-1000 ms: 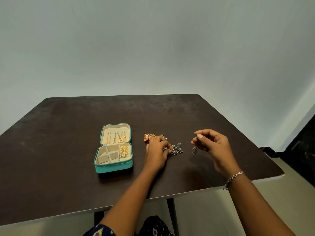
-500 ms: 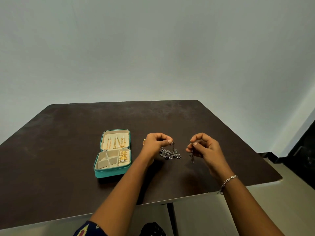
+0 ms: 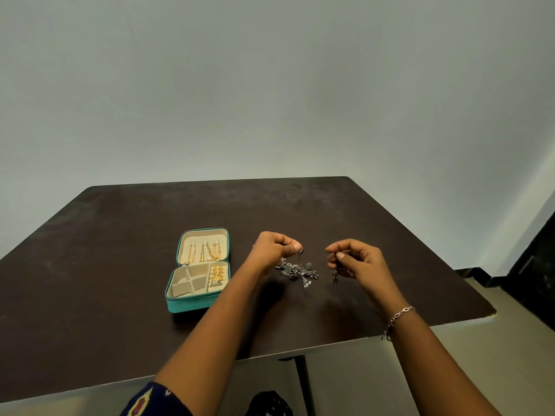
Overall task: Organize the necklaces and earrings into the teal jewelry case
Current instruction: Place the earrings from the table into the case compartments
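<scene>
While both hands pinch its ends, the silver necklace (image 3: 297, 270) hangs tangled, dark.

Lifts the left hand (image 3: 274, 250) off the table (image 3: 120, 265), where a second ago lay flat on the silver cluster (image 3: 297, 271); curls it into a loose fist now, just above the cluster's 10 o'clock edge. Pinches a small silver piece (image 3: 301, 251) between thumb and forefinger, possibly a strand drawn up out of the cluster, too fine to tell. Hides the orange earrings seen earlier at that hand's 12 o'clock. Brings the right hand (image 3: 356, 262) slightly nearer, at 3 o'clock of the cluster, with the dangling earring (image 3: 334, 276) now hanging lower beside the palm.
</scene>
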### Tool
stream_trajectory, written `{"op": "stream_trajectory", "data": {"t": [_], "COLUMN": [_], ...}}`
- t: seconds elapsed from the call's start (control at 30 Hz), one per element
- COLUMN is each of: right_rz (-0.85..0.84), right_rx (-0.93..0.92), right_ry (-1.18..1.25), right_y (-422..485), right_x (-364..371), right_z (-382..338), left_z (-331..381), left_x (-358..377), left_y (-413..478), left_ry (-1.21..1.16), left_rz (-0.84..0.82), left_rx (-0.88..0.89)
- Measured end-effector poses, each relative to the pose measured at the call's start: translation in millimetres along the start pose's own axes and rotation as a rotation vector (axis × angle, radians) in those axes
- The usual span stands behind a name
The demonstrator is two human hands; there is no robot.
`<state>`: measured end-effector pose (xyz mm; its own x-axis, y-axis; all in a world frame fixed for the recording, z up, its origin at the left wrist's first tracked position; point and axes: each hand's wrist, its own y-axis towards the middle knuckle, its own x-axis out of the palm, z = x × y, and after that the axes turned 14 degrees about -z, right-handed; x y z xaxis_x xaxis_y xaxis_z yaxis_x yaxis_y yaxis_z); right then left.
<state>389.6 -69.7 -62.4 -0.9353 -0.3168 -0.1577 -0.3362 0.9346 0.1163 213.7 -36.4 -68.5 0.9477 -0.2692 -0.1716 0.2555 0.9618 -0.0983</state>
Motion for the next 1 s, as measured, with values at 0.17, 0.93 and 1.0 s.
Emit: {"op": "stream_trajectory", "data": {"t": [0.17,0.93,1.0], "right_rz": [0.028,0.122,0.115], "right_rx": [-0.010,-0.106,-0.113], "right_ry": [0.045,0.092,0.092], "right_y": [1,-5,-5], "right_x": [-1,10,9], "right_z": [5,62,61], "left_z": [-13,-51,-51], "left_x": [-8,-3,-3], "left_y": [-3,4,3], "left_ry": [0.153,0.340,0.332], "left_rz": [0.031,0.450,0.473], "left_rx": [-0.076,0.031,0.038]}}
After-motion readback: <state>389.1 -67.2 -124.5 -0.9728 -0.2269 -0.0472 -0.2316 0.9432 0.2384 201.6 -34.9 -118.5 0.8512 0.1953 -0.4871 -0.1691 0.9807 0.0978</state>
